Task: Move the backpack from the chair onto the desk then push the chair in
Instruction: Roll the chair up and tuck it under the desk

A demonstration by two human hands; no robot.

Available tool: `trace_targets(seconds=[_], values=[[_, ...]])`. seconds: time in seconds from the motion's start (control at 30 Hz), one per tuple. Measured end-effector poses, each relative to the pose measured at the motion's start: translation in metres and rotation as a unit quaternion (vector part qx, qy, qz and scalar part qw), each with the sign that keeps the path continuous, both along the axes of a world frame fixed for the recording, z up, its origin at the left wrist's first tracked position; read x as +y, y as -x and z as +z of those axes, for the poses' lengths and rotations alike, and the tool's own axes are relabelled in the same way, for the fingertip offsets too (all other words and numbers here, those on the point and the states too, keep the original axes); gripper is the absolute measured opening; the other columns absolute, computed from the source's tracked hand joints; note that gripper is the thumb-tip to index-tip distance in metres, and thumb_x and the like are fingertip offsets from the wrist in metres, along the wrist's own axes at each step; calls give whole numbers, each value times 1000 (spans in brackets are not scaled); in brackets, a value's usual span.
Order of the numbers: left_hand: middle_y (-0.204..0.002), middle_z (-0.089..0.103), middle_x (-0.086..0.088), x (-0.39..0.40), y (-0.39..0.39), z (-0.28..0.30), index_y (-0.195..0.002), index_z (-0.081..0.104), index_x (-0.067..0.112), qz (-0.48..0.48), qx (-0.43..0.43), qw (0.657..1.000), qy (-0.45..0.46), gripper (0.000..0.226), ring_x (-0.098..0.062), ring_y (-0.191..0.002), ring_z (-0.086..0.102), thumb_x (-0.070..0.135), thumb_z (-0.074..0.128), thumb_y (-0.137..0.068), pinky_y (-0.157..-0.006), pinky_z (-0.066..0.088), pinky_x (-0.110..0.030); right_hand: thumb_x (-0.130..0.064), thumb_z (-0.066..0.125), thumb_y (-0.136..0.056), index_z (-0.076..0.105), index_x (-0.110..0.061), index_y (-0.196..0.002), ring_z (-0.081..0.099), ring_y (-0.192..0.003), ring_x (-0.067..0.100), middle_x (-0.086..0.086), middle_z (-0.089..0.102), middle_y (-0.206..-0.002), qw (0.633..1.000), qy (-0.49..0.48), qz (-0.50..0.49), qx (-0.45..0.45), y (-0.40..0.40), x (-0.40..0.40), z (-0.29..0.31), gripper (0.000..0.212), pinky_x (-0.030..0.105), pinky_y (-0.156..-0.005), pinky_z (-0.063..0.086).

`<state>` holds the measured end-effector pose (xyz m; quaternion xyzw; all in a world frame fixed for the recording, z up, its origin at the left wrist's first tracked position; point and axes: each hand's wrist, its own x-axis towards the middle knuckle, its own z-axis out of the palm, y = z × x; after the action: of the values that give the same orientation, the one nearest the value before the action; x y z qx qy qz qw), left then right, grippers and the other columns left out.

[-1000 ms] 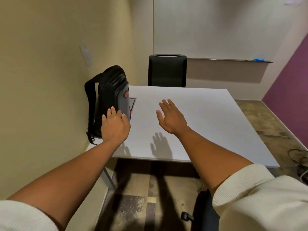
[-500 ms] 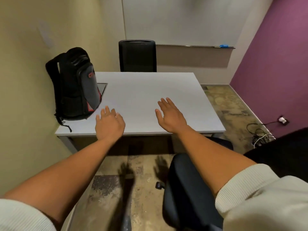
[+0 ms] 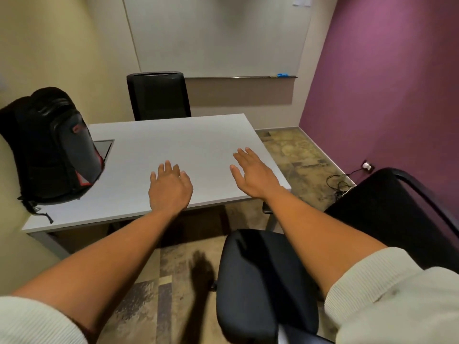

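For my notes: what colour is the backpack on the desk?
The backpack is mostly black, with a grey front panel and small red accents; the head view shows it.

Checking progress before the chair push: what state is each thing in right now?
backpack: upright on desk, against the wall
desk: holds only the backpack
near chair: seat empty, not pushed in
far chair: tucked in
left hand: open, empty
right hand: open, empty

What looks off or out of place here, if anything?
Only the near chair: it sits pulled out from the desk, angled, seat clear of the edge. The backpack stands upright at the desk's left end by the wall. Both hands, left and right, are open and empty. Nothing spilled or damaged.
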<state>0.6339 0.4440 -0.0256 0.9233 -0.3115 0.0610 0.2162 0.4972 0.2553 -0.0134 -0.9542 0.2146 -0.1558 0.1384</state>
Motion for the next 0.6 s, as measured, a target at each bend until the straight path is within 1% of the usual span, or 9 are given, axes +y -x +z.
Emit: trace_targets(seconds=[0.2, 0.33, 0.43, 0.6], values=[[-155, 31, -17, -24, 22, 0, -143, 42, 5, 11, -5, 1000, -15, 52, -33, -144, 23, 33, 26, -102, -118, 14, -46, -45, 30, -103, 29, -16, -152, 7, -149, 16, 1, 20, -162, 1000, -6, 13, 8, 24, -29, -6, 56, 36, -118, 13], [-155, 33, -18, -52, 53, -2, -142, 43, 4, 27, -7, 1000, -10, 51, -32, -144, 23, 30, 27, -102, -118, 14, -46, -45, 29, -104, 27, -17, -152, 6, -150, 16, 1, 19, -162, 999, -1, 34, 13, 42, -61, -8, 56, 37, -119, 14], [-155, 32, -18, -75, 90, -7, -142, 43, 3, 42, -2, 999, -13, 51, -32, -144, 23, 30, 27, -102, -118, 14, -47, -45, 28, -104, 26, -17, -153, 6, -150, 16, 1, 18, -162, 997, -3, 71, 21, 61, -85, -11, 56, 37, -118, 14], [-155, 32, -17, -113, 153, -9, -143, 42, 3, 104, 10, 995, -10, 51, -31, -145, 23, 31, 25, -103, -118, 14, -47, -46, 27, -104, 25, -18, -153, 5, -149, 15, 0, 17, -163, 990, -5, 138, 29, 98, -132, -7, 57, 36, -118, 13]])
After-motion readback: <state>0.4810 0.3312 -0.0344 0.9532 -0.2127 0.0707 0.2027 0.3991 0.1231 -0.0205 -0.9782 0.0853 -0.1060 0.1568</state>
